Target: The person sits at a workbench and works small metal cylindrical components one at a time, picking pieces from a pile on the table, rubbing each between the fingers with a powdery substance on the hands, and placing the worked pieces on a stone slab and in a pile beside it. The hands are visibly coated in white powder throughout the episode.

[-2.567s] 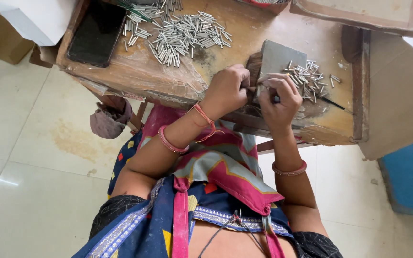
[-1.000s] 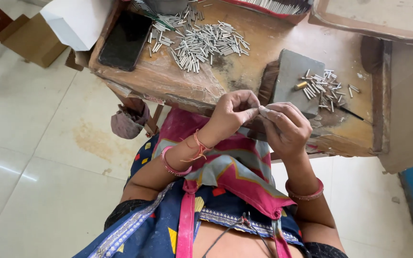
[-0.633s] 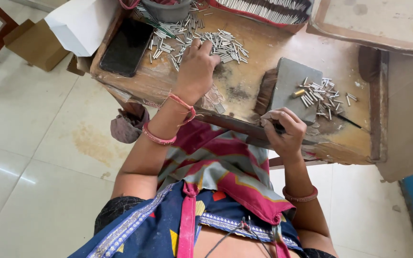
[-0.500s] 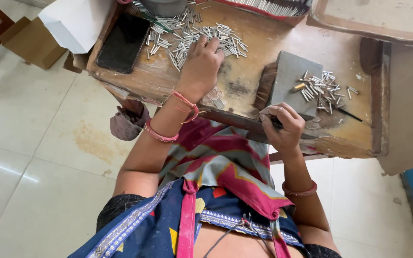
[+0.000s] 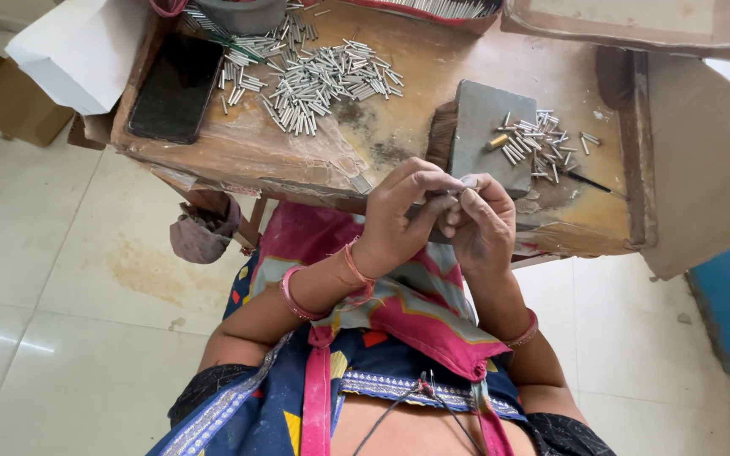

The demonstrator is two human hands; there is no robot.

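Left hand and right hand pinch one small silver metal pin together; brown cardboard box far left, white paper sheet beside it.

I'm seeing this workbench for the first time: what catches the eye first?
The two hands, left hand and right hand, meet at the bench's near edge, pinching something small between their fingertips. Behind them a big heap of silvery metal pins spreads across the worn wooden bench, with a smaller cluster on a grey block to the right.
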